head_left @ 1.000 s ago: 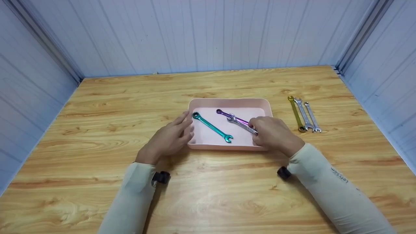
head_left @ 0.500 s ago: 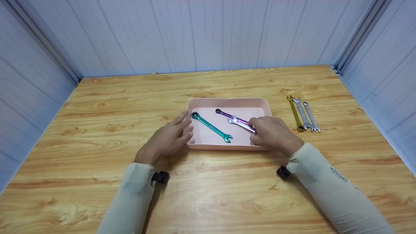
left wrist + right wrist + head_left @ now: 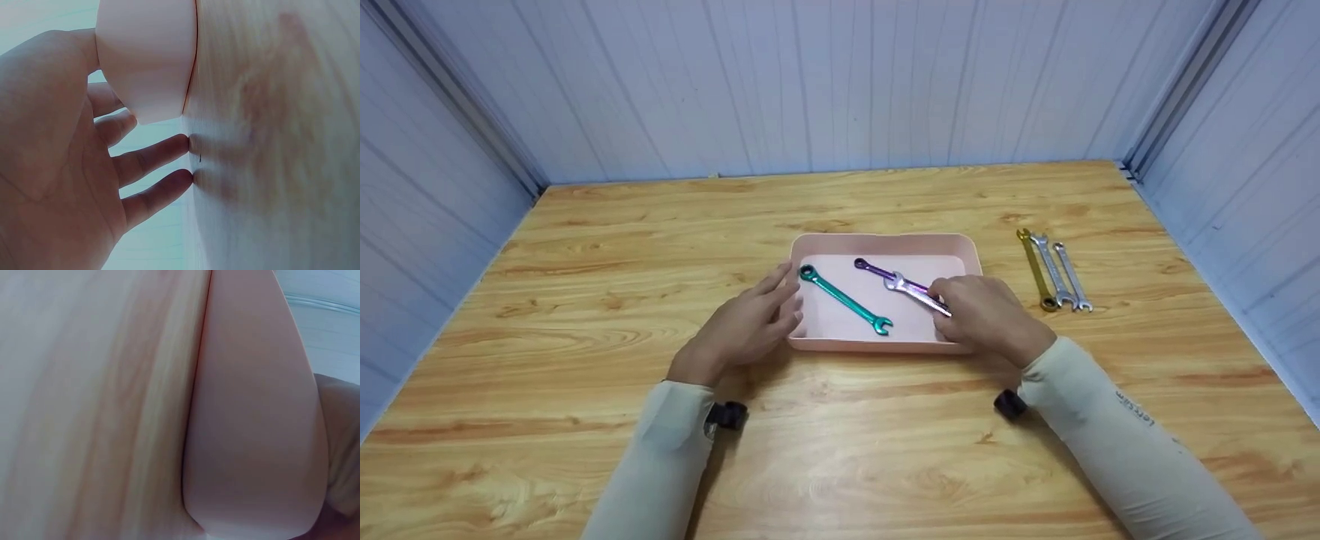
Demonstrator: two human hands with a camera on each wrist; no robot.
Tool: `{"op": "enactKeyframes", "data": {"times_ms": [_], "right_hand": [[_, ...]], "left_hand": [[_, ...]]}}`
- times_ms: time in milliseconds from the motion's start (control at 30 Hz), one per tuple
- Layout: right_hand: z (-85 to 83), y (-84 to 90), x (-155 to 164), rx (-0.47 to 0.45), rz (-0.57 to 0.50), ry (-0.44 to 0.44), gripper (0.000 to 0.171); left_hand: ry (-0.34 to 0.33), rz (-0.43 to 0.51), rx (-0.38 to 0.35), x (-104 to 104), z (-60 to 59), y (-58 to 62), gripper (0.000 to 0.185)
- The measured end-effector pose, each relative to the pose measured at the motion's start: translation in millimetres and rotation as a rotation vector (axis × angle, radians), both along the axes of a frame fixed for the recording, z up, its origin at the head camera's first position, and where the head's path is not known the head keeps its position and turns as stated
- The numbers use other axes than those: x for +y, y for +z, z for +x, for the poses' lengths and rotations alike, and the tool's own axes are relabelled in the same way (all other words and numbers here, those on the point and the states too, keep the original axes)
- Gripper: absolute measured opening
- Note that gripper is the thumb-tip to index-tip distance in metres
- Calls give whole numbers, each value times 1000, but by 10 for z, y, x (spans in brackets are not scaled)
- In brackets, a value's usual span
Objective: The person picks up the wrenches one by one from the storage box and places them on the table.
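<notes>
A pink tray (image 3: 840, 346) stands on the wooden table with wrenches in it. My right hand (image 3: 990, 315) reaches over the tray's right side and grips a silver wrench (image 3: 916, 292) by its near end. That end is hidden under the fingers. A purple wrench (image 3: 875, 268) lies behind the silver one, partly covered by it. On the left of the tray floor lies a green wrench (image 3: 846, 299), slanting. My left hand (image 3: 742, 330) is at the tray's left wall, fingers extended; in the left wrist view the fingers (image 3: 157, 157) spread beside the tray's corner.
To the right of the tray, a gold wrench (image 3: 1036, 271) and two silver wrenches (image 3: 1054, 271) lie side by side on the table (image 3: 840, 450). White panel walls (image 3: 840, 82) enclose the back and sides.
The silver wrench in my right hand has turned slightly, its open end now showing a brighter face. The left hand stays at the tray. The head view has shifted a little.
</notes>
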State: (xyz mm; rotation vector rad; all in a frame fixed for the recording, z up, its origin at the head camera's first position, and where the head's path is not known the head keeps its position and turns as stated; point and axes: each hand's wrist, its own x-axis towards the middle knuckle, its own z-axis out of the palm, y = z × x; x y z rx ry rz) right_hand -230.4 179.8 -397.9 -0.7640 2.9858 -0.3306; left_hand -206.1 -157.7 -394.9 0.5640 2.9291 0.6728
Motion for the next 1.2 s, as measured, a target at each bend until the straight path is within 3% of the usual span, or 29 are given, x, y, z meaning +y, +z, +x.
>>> {"op": "enactKeyframes", "data": {"times_ms": [1200], "right_hand": [[28,9,-12,-5,-80,-21,23]], "left_hand": [[-7,-5,-11,-14,11,4,57]]}}
